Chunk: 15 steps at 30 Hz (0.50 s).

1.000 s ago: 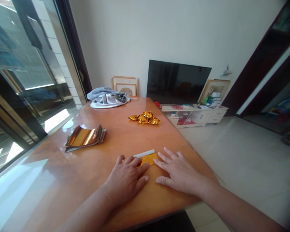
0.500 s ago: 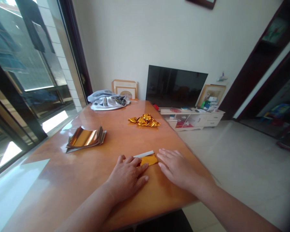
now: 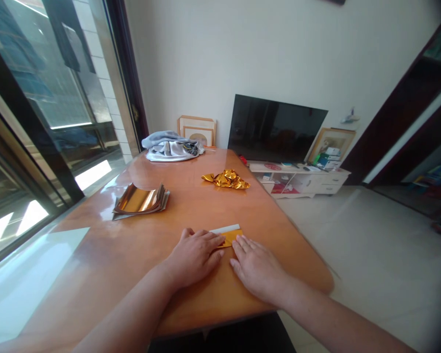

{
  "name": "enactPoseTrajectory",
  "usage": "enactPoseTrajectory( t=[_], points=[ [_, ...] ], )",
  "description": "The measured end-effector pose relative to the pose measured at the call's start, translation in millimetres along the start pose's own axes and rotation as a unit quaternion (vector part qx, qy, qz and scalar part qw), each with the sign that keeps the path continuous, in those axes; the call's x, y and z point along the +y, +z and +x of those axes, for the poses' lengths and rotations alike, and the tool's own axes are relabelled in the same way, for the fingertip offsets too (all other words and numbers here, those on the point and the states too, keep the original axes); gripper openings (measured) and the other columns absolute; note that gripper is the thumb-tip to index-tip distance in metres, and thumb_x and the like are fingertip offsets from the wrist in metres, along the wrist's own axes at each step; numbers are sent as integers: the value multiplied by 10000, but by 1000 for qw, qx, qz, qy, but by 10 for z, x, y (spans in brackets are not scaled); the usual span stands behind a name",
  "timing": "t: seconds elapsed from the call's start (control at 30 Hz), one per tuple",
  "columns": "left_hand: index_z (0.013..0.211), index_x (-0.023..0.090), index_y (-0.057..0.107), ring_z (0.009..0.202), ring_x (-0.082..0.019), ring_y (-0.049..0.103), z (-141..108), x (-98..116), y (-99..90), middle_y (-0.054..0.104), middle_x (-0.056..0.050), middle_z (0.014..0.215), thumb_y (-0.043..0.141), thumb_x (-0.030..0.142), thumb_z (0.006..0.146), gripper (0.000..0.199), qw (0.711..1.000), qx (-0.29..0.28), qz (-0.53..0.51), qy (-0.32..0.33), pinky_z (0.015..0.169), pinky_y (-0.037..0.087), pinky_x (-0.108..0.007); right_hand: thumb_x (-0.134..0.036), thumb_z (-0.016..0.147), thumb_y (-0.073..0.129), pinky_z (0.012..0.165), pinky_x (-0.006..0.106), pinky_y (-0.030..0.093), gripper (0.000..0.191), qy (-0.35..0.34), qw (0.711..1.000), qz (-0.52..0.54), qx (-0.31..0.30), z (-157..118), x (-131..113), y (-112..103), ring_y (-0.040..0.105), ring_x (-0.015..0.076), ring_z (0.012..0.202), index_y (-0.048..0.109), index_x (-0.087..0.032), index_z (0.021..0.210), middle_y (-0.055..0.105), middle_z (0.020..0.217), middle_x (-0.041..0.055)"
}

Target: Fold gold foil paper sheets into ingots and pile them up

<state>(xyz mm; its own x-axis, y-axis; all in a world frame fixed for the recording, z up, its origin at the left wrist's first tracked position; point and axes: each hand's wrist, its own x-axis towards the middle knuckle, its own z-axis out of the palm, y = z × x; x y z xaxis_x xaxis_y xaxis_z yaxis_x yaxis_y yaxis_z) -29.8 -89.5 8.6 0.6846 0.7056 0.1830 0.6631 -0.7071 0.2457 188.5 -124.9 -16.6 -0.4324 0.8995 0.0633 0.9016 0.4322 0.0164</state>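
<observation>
Both my hands lie palm down on the orange wooden table (image 3: 191, 206), near its front edge. My left hand (image 3: 194, 257) rests with its fingertips over the left end of a small folded gold foil piece (image 3: 230, 238). A white paper strip (image 3: 226, 229) lies along that foil's far edge. My right hand (image 3: 255, 269) is flat just to the right, its fingertips at the foil's lower edge. Further off lie a stack of gold-backed foil sheets (image 3: 141, 200) and a crumpled gold foil heap (image 3: 226, 179).
A grey cloth bundle (image 3: 171, 149) lies at the table's far end. Beyond stand a black television (image 3: 277, 128) on a white cabinet (image 3: 297, 179) and leaning picture frames (image 3: 196, 130). A glass window (image 3: 40, 98) runs along the left; tiled floor (image 3: 371, 260) lies right.
My hands have drawn closer together, with the left fingers now further over the foil. The whole scene has shifted slightly in view as my head moved.
</observation>
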Motion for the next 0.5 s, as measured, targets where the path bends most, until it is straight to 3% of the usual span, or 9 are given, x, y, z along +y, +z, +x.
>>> enactPoseTrajectory(
  t=[0.27,0.5],
  points=[
    [1173,289,643,1069,-223,609,24,-197,27,707,-38,1158,359,303,1003,332,996,-19,-70,-45,991,342,-403,-522,988,415,1154,489,321,645,-12,1000,-6,-27,-4,-55,-121,417,361,1405,465,-108,1480,461,1507,233],
    [1164,300,627,1091,-237,609,36,-204,29,699,-38,1162,393,296,978,298,994,-31,-77,-68,983,355,-404,-601,979,374,1061,495,391,643,-28,997,-5,-75,22,-128,-365,510,371,1291,467,-217,1487,549,1403,214]
  ],
)
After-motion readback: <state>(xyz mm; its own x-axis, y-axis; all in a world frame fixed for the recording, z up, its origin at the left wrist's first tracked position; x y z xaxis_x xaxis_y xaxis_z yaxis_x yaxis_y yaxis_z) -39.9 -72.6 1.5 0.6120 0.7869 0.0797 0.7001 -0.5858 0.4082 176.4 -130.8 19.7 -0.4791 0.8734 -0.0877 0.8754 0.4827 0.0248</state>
